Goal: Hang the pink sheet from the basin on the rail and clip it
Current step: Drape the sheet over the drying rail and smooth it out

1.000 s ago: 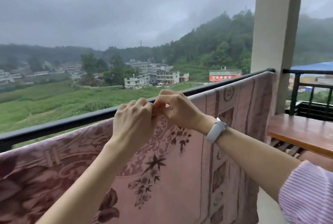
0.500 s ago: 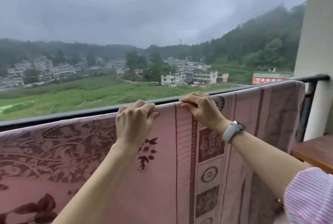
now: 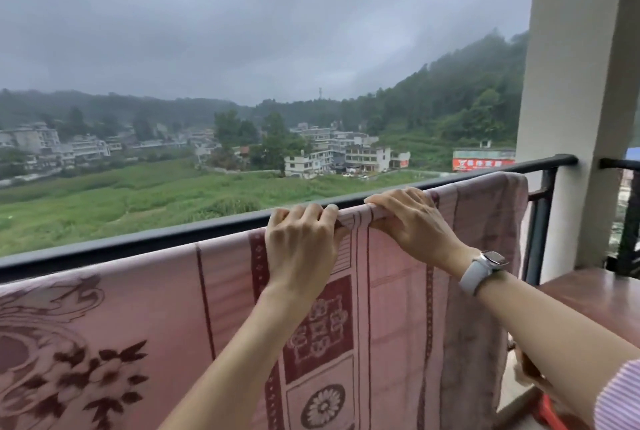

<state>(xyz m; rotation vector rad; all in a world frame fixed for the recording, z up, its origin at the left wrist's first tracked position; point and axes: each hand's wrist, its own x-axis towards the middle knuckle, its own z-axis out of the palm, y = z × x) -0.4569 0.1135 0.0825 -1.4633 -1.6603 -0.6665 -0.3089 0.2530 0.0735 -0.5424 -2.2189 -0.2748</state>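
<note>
The pink sheet (image 3: 394,308), patterned with dark red flowers and borders, hangs over the dark balcony rail (image 3: 138,242) and drapes down toward me. My left hand (image 3: 301,249) curls its fingers over the sheet's top fold on the rail. Just to the right, my right hand (image 3: 412,221), with a white watch on the wrist, also has its fingers hooked over the folded top. The sheet's right edge ends near the rail's post. No clip and no basin are in view.
A pale pillar (image 3: 581,100) stands at the right, behind the rail end. A brown wooden table (image 3: 602,298) sits at the right below it. Something red (image 3: 550,412) lies low at the right. Beyond the rail are fields and buildings.
Both hands have shifted right along the rail, from the floral middle of the sheet to its bordered right part. They moved apart from a pinch a second ago and now hold the top fold.
</note>
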